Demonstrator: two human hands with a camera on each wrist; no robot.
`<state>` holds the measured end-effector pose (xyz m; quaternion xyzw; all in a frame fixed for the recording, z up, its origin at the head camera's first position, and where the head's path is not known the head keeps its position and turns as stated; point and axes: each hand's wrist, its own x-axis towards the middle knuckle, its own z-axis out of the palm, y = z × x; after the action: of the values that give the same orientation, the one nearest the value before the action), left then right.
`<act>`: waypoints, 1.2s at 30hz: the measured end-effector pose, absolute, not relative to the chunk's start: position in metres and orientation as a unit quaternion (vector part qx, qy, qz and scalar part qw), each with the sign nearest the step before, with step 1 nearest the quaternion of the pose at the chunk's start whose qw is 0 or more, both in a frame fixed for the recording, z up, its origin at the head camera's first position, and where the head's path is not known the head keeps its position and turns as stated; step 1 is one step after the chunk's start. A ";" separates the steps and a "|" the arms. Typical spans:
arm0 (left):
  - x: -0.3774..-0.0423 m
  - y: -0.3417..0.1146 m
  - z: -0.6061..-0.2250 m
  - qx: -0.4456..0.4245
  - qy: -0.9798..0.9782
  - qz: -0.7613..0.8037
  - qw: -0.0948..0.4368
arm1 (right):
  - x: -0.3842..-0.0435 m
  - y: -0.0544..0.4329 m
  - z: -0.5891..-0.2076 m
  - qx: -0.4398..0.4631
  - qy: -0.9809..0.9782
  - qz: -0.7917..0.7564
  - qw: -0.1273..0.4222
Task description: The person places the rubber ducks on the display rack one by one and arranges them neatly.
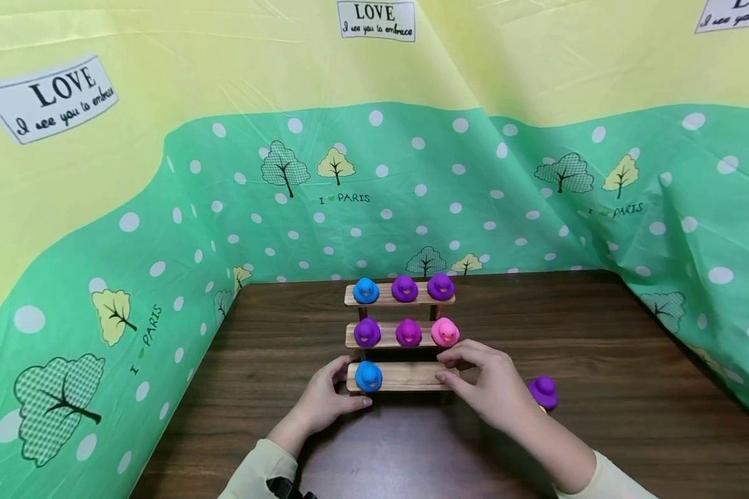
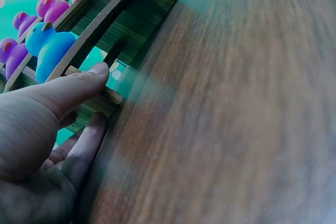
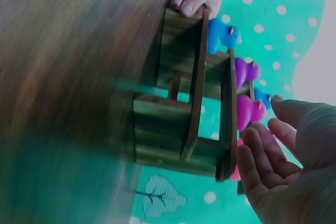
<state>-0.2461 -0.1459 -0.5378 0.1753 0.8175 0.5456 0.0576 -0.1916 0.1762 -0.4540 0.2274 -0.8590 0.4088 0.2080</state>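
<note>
A three-step wooden display stand holds small rubber ducks. On its top step sit a blue duck and two purple ones; the middle step carries two purple ducks and a pink duck. Another blue duck sits at the left of the bottom step. My left hand grips the stand's lower left end, thumb at the front. Near the bottom step's right end hovers my right hand, fingers slightly bent and apart, holding nothing; in the right wrist view, its palm faces the stand.
A loose purple duck lies on the dark wooden table, right of my right wrist. Behind the table and along both sides hangs a green and yellow printed cloth.
</note>
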 end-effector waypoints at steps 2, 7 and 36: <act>-0.246 -0.146 -0.537 0.176 0.817 0.546 0.057 | -0.192 0.182 -0.452 0.228 -0.860 0.403 0.216; -0.246 -0.146 -0.537 0.172 0.817 0.547 0.059 | -0.192 0.201 -0.450 0.209 -0.869 0.388 0.226; -0.246 -0.146 -0.536 0.167 0.814 0.552 0.063 | -0.194 0.320 -0.468 0.095 -0.944 0.312 0.046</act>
<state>-0.2458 -0.1456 -0.5364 0.1669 0.8144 0.5522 0.0635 -0.1941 0.3196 -0.4680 0.0952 -0.9441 0.3124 0.0456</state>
